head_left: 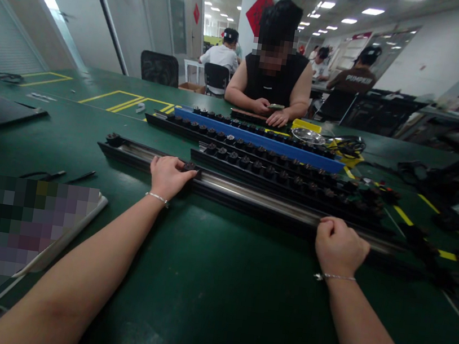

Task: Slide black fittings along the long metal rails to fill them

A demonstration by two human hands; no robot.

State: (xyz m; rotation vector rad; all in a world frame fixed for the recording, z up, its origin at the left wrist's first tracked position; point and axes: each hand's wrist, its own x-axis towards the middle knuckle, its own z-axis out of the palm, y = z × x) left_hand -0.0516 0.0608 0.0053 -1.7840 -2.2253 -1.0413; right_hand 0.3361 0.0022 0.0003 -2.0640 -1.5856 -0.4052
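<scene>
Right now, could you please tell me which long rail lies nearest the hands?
The front rail: bare metal shows between the left hand and right hand, while the black rails behind carry rows of knobs.

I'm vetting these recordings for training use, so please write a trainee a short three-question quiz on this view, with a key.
1. Multiple choice: which hand is at the black module partway along the nearest black channel?
A) left only
B) right only
C) both
D) neither

2. True or false: the right hand is spread flat with its fingers stretched out.

3. Fill in: the long strip among the rows beyond that channel is ____ in colour.

Key:
1. A: the left hand, its thumb beside the module.
2. False: its fingers are curled in.
3. Blue.
</scene>
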